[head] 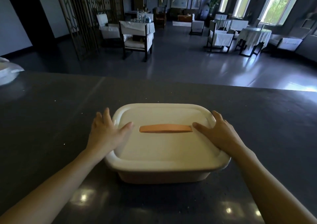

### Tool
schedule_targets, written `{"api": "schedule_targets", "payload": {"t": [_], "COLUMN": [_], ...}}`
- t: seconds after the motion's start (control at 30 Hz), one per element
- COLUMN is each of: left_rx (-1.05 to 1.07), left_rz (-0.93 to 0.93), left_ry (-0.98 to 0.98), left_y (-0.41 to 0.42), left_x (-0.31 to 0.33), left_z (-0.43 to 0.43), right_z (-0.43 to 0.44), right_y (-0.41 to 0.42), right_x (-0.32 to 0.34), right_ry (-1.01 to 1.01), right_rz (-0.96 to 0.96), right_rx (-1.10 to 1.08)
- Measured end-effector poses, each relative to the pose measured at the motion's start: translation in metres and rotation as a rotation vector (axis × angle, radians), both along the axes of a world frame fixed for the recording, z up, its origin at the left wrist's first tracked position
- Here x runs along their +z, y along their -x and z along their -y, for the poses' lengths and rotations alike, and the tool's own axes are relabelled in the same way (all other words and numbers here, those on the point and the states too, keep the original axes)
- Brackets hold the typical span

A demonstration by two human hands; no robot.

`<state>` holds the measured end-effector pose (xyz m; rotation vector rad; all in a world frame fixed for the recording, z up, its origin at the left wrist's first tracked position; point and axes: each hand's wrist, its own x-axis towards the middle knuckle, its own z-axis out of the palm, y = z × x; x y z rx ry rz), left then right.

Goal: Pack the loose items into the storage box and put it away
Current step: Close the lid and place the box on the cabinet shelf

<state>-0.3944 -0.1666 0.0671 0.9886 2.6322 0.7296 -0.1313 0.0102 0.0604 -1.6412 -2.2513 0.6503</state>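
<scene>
While the left hand (106, 133) lies flat and spread on the lid's left edge, holding nothing | white storage box (167, 157), lid on, orange handle (165, 128) centred, sits mid-counter (51, 114) toward the near edge | right hand (218, 131) spread flat on the lid's right edge, gripping nothing.

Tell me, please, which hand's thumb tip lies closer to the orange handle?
The right hand: its thumb nearly touches the orange handle, whereas the left hand leaves a clear gap.

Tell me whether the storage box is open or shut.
Shut: the white lid covers the storage box fully, with the left hand and right hand flat on it.
</scene>
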Motion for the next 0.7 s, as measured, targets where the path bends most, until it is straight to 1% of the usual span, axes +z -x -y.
{"api": "schedule_targets", "payload": {"t": [0.07,0.1,0.2,0.33,0.5,0.6,0.7], "left_rx": [0.09,0.123,0.181,0.188,0.141,0.123,0.11], "left_rz": [0.226,0.288,0.348,0.338,0.228,0.206,0.144], "left_ry": [-0.073,-0.097,-0.126,-0.169,-0.231,-0.227,-0.211], "left_y": [-0.001,-0.001,-0.001,-0.004,-0.009,-0.009,-0.011], "left_x": [0.0,-0.001,0.0,0.002,0.003,0.004,0.005], "left_z": [-0.001,-0.002,-0.002,-0.002,0.002,0.002,0.002], "right_z": [0.002,0.002,0.001,0.002,0.006,0.009,0.01], "right_y": [0.0,0.0,0.001,0.001,0.002,0.002,0.003], "right_x": [0.001,0.001,0.001,0.003,0.006,0.009,0.012], "right_ry": [0.05,0.075,0.097,0.059,-0.079,-0.079,-0.097], "right_rz": [-0.049,-0.062,-0.087,-0.094,-0.059,-0.049,-0.023], "right_rx": [-0.047,-0.061,-0.08,-0.086,-0.077,-0.079,-0.075]}}
